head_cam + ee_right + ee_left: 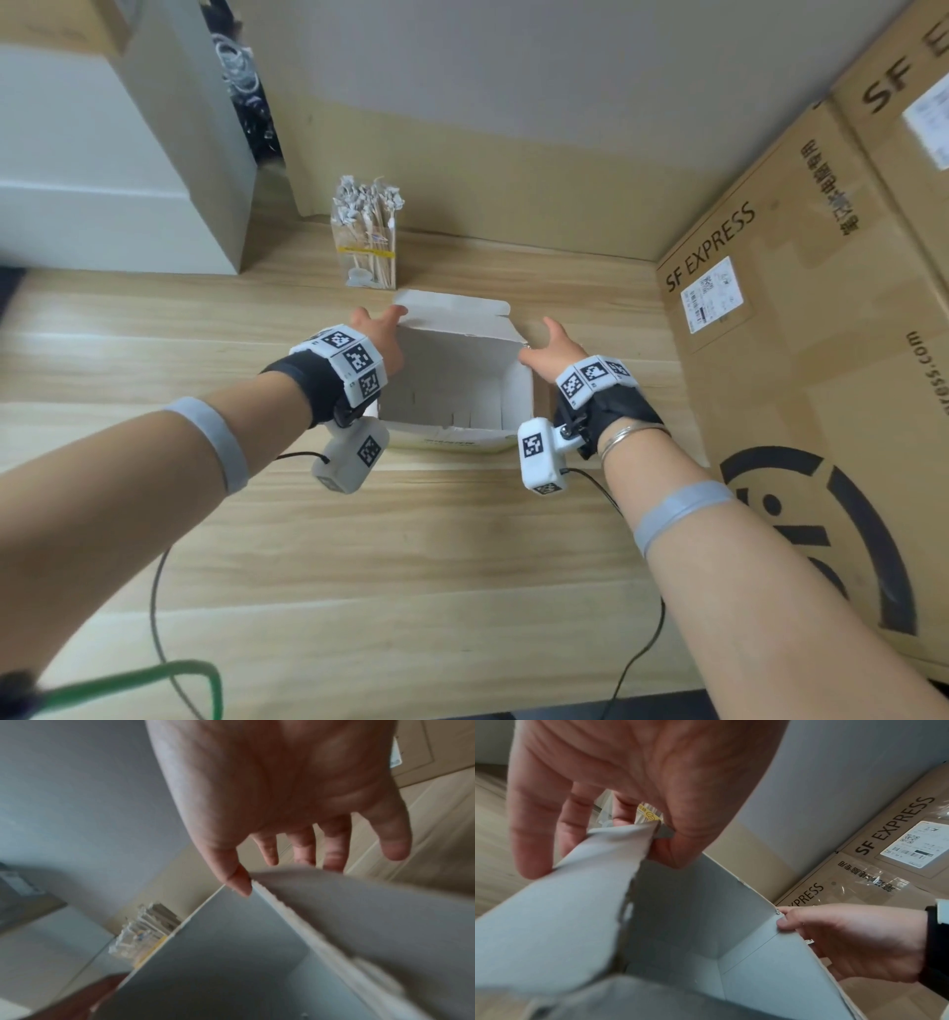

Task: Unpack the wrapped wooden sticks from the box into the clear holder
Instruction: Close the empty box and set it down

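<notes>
A white cardboard box [454, 372] stands open on the wooden table, and only bare white cardboard shows inside it [680, 912]. My left hand [380, 329] pinches the box's left flap, thumb inside and fingers outside [628, 841]. My right hand [552, 344] grips the right rim the same way [272, 870], also visible in the left wrist view [847, 939]. Just behind the box stands the clear holder [365, 252], packed with wrapped wooden sticks; it is blurred in the right wrist view [144, 933].
Large brown SF Express cartons [796, 334] wall off the right side close to the box. A white cabinet [102, 180] stands at the back left. Behind the holder is a grey wall. Black wrist cables and a green cord [154, 673] trail over the near table [411, 565].
</notes>
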### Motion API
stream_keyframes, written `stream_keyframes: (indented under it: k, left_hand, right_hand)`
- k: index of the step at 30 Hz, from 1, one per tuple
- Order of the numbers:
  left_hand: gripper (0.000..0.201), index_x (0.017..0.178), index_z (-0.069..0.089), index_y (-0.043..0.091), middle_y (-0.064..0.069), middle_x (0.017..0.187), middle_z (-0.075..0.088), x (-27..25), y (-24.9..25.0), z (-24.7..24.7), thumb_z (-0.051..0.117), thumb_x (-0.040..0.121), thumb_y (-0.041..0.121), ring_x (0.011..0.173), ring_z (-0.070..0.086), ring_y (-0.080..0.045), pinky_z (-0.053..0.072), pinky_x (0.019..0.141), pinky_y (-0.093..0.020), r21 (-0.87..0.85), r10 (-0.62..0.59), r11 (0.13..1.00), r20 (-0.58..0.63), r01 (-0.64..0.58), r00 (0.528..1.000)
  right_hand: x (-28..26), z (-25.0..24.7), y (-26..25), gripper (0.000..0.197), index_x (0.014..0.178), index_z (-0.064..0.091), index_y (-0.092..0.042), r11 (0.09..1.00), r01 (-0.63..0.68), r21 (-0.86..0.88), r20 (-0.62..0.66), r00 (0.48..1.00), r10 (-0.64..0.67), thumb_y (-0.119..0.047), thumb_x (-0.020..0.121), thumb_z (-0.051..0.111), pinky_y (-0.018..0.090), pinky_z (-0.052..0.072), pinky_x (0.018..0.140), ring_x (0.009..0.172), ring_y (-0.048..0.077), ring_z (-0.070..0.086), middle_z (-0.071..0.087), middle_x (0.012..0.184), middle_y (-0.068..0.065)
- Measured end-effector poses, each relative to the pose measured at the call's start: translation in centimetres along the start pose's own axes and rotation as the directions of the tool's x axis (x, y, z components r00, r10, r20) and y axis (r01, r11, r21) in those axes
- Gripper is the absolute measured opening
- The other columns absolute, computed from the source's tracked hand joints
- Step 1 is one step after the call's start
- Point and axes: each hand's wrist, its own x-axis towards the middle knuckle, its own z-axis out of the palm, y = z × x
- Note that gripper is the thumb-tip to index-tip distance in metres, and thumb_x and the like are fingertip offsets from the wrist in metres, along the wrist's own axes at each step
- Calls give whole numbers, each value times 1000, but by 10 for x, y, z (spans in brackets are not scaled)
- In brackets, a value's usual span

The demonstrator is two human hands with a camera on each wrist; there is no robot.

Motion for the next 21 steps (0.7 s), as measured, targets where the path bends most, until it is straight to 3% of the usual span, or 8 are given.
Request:
stream_keyframes:
  k: [4,6,8,11,13,15,19,21]
  left_hand:
    - [64,143,24,34,-16,134,33,-2,-2,-2,52,88,16,110,54,-40,49,94,-43,13,-17,1000,35,17,999]
    - [64,143,23,35,-15,135,32,-4,-3,-6,53,88,21,112,53,-40,48,93,-43,37,-19,999,43,18,999]
    - [63,143,23,36,-15,137,33,-6,-4,-11,53,88,27,112,54,-40,47,90,-42,64,-2,998,18,1,1000]
    - [61,144,25,31,-17,137,37,-11,0,-21,52,89,35,113,54,-37,46,90,-40,25,36,999,-30,-36,999]
    - [57,143,27,25,-18,134,46,-13,5,-28,48,92,38,110,57,-35,46,85,-38,-16,77,997,-59,-78,995]
    - [50,141,30,20,-17,126,57,-16,9,-31,38,95,40,106,60,-33,46,79,-36,-22,101,994,-106,-104,989]
    - [44,136,34,16,-18,112,64,-23,17,-33,26,98,37,91,65,-35,48,71,-35,-93,119,987,-139,-132,983]
    - [39,135,37,16,-18,112,64,-24,19,-31,29,99,30,87,67,-36,55,71,-37,-187,117,973,-101,-134,988]
  right_hand:
    - [-1,-4,3,70,148,21,-22,999,-32,2,22,999,32,-31,88,55,28,38,88,123,27,49,42,144,9]
    - [-2,-11,3,67,144,29,-20,1000,-18,15,-32,999,19,-30,86,61,28,38,94,125,26,48,44,142,7]
    - [-3,-18,1,62,140,35,-20,1000,5,6,-97,995,-5,-25,85,63,27,39,92,122,24,50,49,137,7]
    - [-4,-20,-6,55,139,37,-21,996,74,45,-126,990,-68,-33,89,57,28,43,85,114,25,56,52,134,5]
    - [-3,-15,-14,51,136,40,-23,985,87,146,-112,991,-71,-47,91,46,28,51,69,85,23,64,56,122,5]
    - [-1,-9,-19,49,133,42,-23,976,66,208,-127,991,-40,-51,93,37,25,48,53,57,16,57,56,107,3]
    - [7,-5,-19,46,138,37,-21,989,51,136,-158,987,-29,-41,96,38,24,44,52,50,14,53,60,98,5]
    - [10,-6,-18,47,141,35,-20,993,47,111,-153,988,-30,-35,97,41,23,38,44,47,12,50,65,108,9]
